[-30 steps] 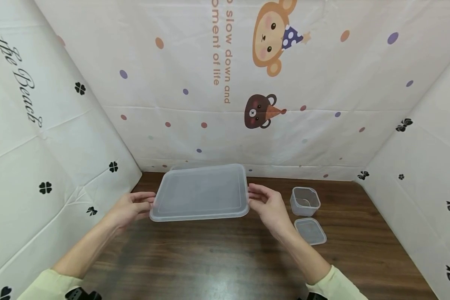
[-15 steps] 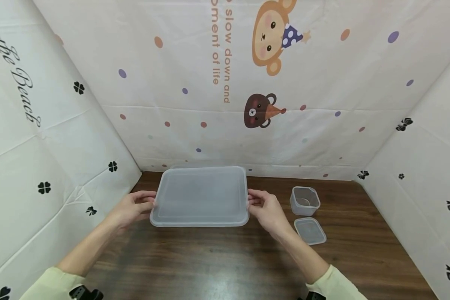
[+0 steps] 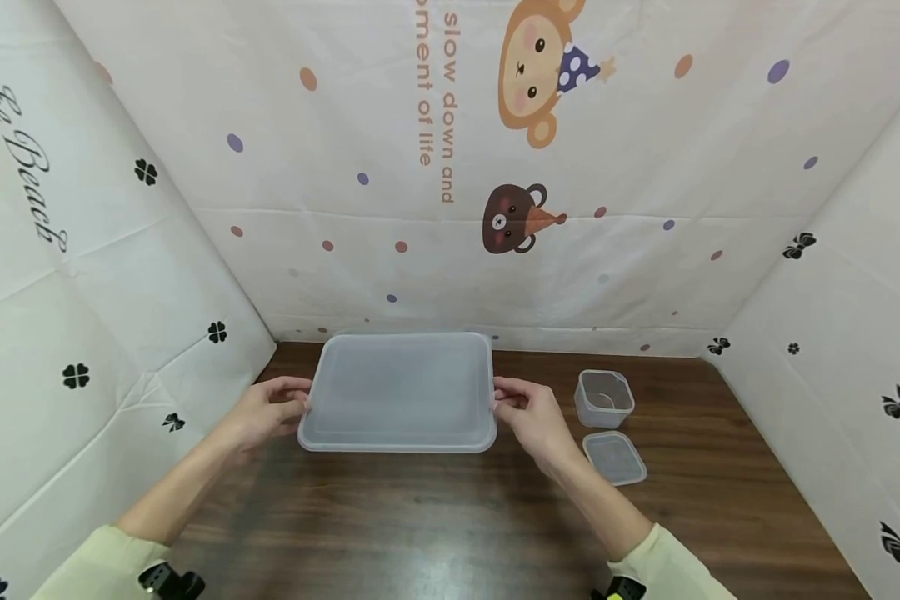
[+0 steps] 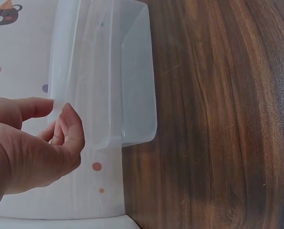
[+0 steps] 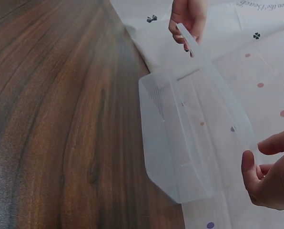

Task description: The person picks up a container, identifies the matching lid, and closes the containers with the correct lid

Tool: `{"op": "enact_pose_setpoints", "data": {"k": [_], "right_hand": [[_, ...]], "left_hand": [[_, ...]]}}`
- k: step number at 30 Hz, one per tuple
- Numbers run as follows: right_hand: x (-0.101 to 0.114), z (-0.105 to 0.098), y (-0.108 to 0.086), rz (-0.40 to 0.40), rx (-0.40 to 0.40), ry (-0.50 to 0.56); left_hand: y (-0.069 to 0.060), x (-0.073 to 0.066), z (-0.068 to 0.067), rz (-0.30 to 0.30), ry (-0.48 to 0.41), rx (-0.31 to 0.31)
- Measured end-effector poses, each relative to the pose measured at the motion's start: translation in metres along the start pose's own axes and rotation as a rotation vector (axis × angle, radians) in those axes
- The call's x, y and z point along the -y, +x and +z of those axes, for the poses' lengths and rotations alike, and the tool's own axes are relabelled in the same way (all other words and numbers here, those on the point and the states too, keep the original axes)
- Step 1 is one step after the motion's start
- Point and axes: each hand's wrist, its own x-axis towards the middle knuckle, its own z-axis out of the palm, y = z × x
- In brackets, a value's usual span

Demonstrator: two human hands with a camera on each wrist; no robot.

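A large translucent rectangular lid [image 3: 397, 392] is held level between both hands. In the right wrist view the lid [image 5: 220, 88] is above a large clear container [image 5: 163, 138], with a gap between them. My left hand [image 3: 266, 417] pinches the lid's left edge between thumb and fingers; the left wrist view shows the same hand [image 4: 37, 148] beside the container [image 4: 137, 76]. My right hand [image 3: 536, 421] pinches the right edge, and the right wrist view shows its fingertips [image 5: 249, 160] at the lid's rim. From the head the lid hides most of the container.
A small clear square container [image 3: 604, 400] stands on the brown wooden table [image 3: 390, 525] to the right of my right hand. Its small lid [image 3: 615, 457] lies flat just in front of it. White printed cloth [image 3: 345, 275] rises behind the table and on both sides.
The large lid has come down slightly at its front edge and gone from tilted to more level. Both hands keep their hold on it. The whole head view has shifted a little.
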Motion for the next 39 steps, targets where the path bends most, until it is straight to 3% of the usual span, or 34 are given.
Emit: {"op": "enact_pose_setpoints", "data": {"k": [10,15,20,32,39], "right_hand": [[0.001,0.000,0.012,-0.026,0.012,-0.002],[-0.001,0.000,0.015,-0.020,0.031,-0.030],[-0.003,0.000,0.019,-0.012,0.054,-0.044],[0.001,0.005,0.033,-0.027,0.073,-0.027],[0.003,0.007,0.040,-0.010,0.061,-0.034]], "left_hand": [[0.012,0.000,-0.009,0.036,-0.050,0.047],[0.012,0.004,-0.015,0.046,-0.110,0.086],[0.013,0.007,-0.019,0.083,-0.114,0.108],[0.024,0.004,-0.026,0.081,-0.078,0.077],[0.033,0.003,-0.027,0.040,-0.057,0.037]]}}
